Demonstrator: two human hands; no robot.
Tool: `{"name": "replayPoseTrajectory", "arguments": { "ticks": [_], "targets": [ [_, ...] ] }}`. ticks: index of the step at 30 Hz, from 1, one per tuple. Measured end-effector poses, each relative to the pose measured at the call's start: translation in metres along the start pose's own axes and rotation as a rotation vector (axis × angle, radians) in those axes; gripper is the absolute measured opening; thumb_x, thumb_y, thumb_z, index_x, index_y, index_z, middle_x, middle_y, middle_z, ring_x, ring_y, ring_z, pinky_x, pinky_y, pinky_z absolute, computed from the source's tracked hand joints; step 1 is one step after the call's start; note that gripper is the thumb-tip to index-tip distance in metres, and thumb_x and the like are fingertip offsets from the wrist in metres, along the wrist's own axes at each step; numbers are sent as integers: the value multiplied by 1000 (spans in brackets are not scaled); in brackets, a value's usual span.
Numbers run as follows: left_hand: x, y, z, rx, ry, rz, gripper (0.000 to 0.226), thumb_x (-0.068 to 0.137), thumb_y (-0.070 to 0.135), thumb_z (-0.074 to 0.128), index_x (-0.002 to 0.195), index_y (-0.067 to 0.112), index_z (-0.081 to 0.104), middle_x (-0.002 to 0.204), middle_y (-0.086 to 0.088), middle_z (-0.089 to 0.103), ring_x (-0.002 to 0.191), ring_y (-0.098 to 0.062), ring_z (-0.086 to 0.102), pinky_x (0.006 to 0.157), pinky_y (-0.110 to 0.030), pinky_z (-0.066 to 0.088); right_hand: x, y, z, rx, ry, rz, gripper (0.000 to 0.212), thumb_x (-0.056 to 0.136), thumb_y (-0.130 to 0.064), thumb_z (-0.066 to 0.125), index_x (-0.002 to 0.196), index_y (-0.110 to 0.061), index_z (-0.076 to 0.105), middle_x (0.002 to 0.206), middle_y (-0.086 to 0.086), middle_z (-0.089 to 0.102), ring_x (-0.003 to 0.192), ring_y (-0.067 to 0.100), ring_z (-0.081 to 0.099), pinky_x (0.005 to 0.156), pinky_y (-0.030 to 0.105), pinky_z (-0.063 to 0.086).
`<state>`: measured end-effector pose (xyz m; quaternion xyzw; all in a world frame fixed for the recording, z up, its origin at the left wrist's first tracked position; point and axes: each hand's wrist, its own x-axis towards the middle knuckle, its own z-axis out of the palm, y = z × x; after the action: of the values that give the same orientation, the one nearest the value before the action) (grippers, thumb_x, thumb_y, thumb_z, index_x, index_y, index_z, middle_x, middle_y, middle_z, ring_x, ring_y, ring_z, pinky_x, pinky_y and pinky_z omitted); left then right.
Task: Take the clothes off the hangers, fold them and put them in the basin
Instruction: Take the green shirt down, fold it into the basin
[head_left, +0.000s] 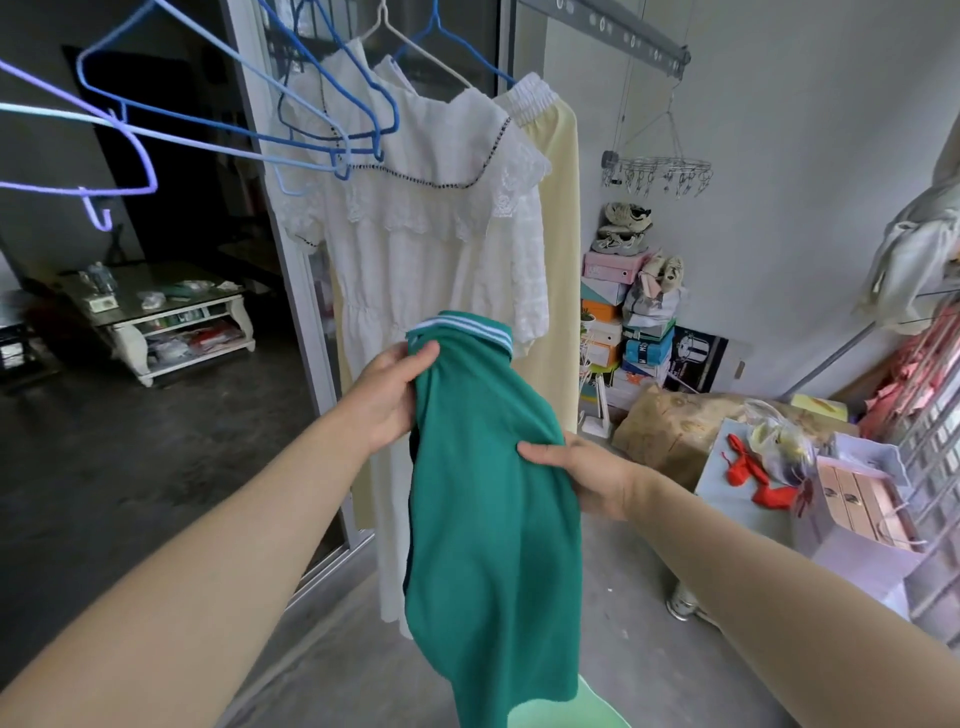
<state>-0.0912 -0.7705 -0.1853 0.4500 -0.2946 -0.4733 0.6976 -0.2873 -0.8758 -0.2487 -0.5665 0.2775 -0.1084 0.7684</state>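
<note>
Head view: a person holds a green shirt (493, 493) up in front of a hanging white dress (426, 249). The left hand (387, 395) pinches the cloth just under the striped collar. The right hand (587, 475) grips the shirt's edge lower down, thumb across the front. Empty blue hangers (208, 119) hang left of the dress, and a pale green basin (571, 712) shows well below it.

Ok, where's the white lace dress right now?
Centre of the head view: the white lace dress hangs just behind the green shirt and left of the pale yellow garment.
</note>
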Motion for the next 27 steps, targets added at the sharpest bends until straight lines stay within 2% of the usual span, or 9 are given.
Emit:
{"name": "replayPoseTrajectory", "arguments": {
  "ticks": [3, 7, 10, 13, 15, 17, 22, 25, 27],
  "targets": [
    [-13, -24, -4, 22, 14, -242, 53, 90, 61, 41, 105, 18, 68, 102, -5, 74, 98, -20, 66, 85, -36, 49, 1, -11, 6, 134, 83, 9, 26, 88, -24, 64, 111, -11, 65, 107, 9, 71, 95, 24, 68, 83, 37, 54],
    [-21, -59, -11, 79, -54, -436, 72, 81, 75, 38, 109, 17, 69, 113, -8, 70, 106, -22, 64, 87, -37, 48, 5, -17, 4, 166, 217, 1, 22, 92, -23, 59, 107, -8, 66, 98, 11, 72, 86, 25, 68, 77, 36, 55],
    [-15, -62, -13, 288, -38, -400, 53, 88, 44, 59, 129, 11, 56, 112, -8, 69, 101, -19, 66, 80, -31, 50, 7, -15, -4, 119, 328, 19, 32, 90, -21, 63, 116, -2, 61, 102, 15, 69, 88, 28, 67, 73, 37, 55],
    [-9, -70, -24, 501, -4, -313, 90, 74, 7, 79, 146, 31, 29, 123, -5, 59, 104, -19, 64, 80, -31, 54, 8, -10, -9, 87, 362, 41, 41, 86, -21, 68, 120, 0, 59, 111, 17, 68, 96, 31, 67, 76, 40, 56],
    [-10, -71, -23, 637, -99, -278, 93, 69, 1, 80, 142, 38, 34, 128, 1, 55, 106, -14, 63, 81, -27, 55, 8, -8, -10, 70, 375, 43, 42, 84, -22, 71, 119, -1, 59, 112, 17, 68, 96, 30, 67, 72, 38, 56],
    [-9, -73, -21, 771, -144, -241, 79, 68, -4, 79, 134, 28, 50, 122, 1, 60, 102, -10, 63, 81, -24, 54, 8, -8, -10, 22, 392, 37, 41, 83, -23, 72, 115, -1, 60, 109, 15, 69, 91, 27, 68, 68, 35, 57],
    [-3, -75, -19, 937, -10, -151, 50, 65, -8, 74, 106, 19, 68, 102, -7, 69, 89, -19, 67, 80, -34, 58, 6, -10, -16, -446, 513, 38, 41, 79, -37, 75, 104, -9, 59, 109, 8, 66, 94, 23, 65, 75, 31, 55],
    [2, -69, -21, 1007, 6, -140, 49, 64, -7, 75, 108, 15, 70, 97, -7, 70, 86, -20, 67, 76, -35, 58, 8, -9, -21, -430, 540, 56, 64, 79, -36, 75, 131, -13, 47, 126, 5, 55, 109, 24, 59, 88, 38, 53],
    [3, -67, -22, 1063, -3, -153, 51, 64, -5, 77, 111, 13, 68, 96, -5, 69, 86, -19, 67, 75, -32, 58, 7, -7, -22, -414, 522, 24, 68, 85, -31, 69, 144, -25, 33, 131, 3, 46, 115, 27, 55, 88, 38, 51]
  ]
}}
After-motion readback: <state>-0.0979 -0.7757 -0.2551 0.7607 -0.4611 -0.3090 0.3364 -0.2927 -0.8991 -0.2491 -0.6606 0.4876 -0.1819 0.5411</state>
